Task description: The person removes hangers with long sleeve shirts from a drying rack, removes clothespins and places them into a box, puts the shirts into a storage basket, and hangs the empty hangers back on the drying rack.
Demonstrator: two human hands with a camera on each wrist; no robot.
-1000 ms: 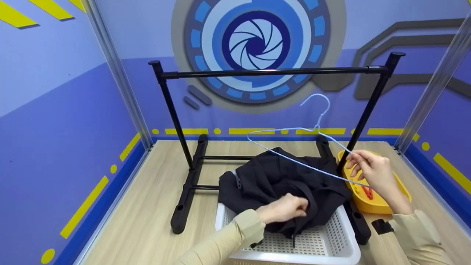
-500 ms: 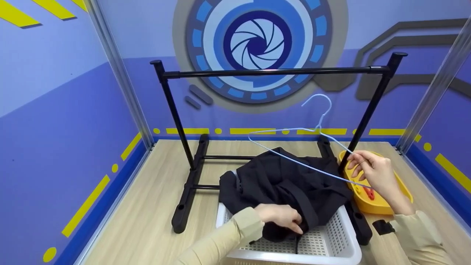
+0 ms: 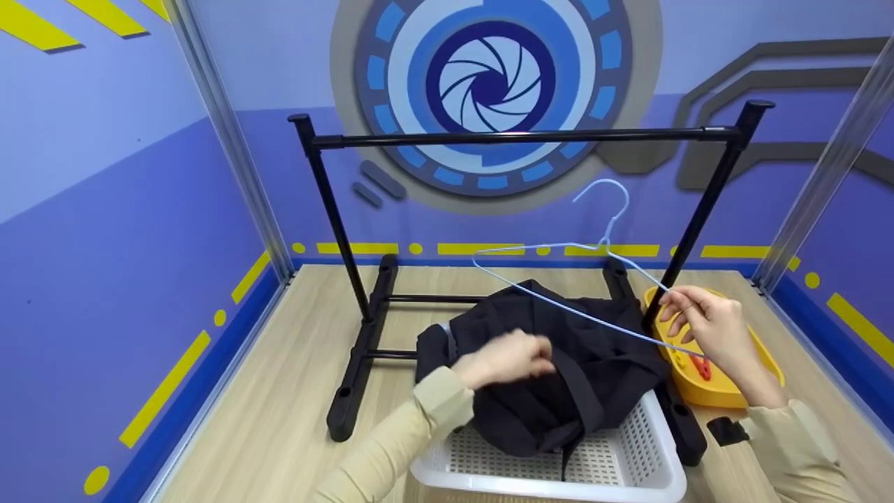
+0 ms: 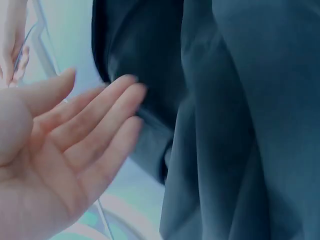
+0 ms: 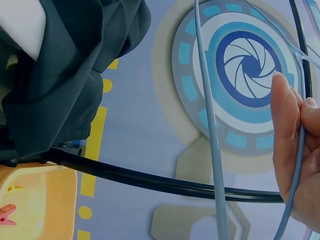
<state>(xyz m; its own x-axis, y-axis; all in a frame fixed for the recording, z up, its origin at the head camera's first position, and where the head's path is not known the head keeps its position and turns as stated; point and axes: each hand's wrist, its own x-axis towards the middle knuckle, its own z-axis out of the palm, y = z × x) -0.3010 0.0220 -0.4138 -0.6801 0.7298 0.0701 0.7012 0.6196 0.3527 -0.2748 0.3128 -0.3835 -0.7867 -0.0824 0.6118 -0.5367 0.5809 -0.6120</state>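
Observation:
A light-blue wire hanger (image 3: 573,314) is pinched at its right shoulder by my right hand (image 3: 709,332), its hook pointing up and left. The right wrist view shows the hanger wire (image 5: 212,130) passing the fingers of that hand (image 5: 292,135). Black clothing (image 3: 594,356) lies bunched in a white perforated basket (image 3: 653,440), with a strip hanging down at the front. Over the left part of the clothing is my left hand (image 3: 506,358), slightly blurred. Seen from the left wrist, this hand (image 4: 75,145) has extended, relaxed fingers beside the dark cloth (image 4: 225,130) and holds nothing.
A black garment rack (image 3: 524,137) stands behind and around the basket, its feet on the wooden table (image 3: 279,391). To the right sits a yellow tray (image 3: 719,395) with a red clothespin (image 3: 700,366). Blue-purple panels (image 3: 154,230) enclose the table.
My left hand has come up and left from the front of the clothing, letting go of it. A lower part of the clothing has dropped further into the basket. The right hand and hanger stay nearly still.

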